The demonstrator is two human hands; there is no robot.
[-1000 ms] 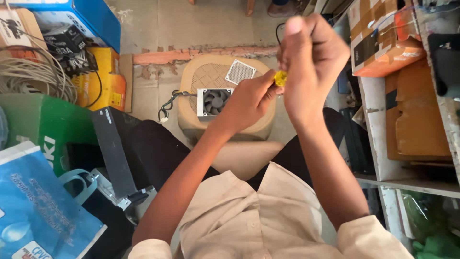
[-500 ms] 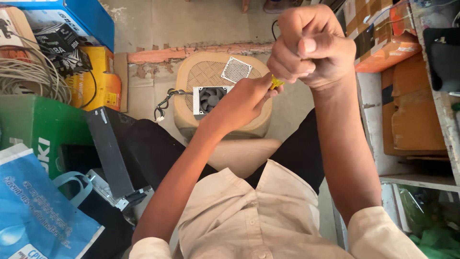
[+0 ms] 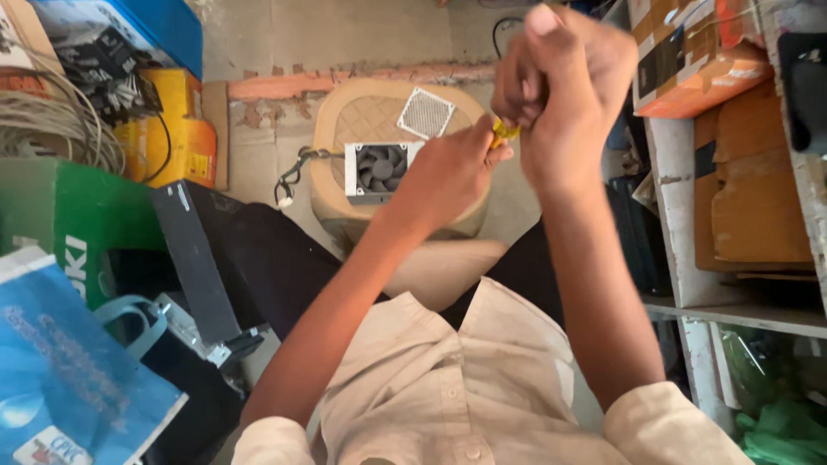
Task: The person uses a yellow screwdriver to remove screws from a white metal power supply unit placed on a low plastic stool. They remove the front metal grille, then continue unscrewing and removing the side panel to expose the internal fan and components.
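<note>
My left hand (image 3: 452, 168) and my right hand (image 3: 564, 86) are raised together in front of me. Both are closed around a small yellow object (image 3: 502, 132) that shows between the fingers; most of it is hidden, so its kind is unclear. Below the hands a beige padded stool (image 3: 353, 129) carries a small grey box with a round fan (image 3: 377, 169) and a loose square metal mesh grille (image 3: 425, 113). A short cable with a plug (image 3: 293, 172) hangs from the fan box over the stool's left side.
On the left are a green box (image 3: 52, 215), a yellow box (image 3: 177, 129), a coil of pale cable (image 3: 52, 129), a blue bag (image 3: 69, 379) and a dark grey computer case (image 3: 198, 267). White shelves (image 3: 680, 250) with orange and brown cartons (image 3: 698, 60) stand at right.
Both hands stay joined on the yellow object. The right hand has turned slightly, and the view has shifted a little.
</note>
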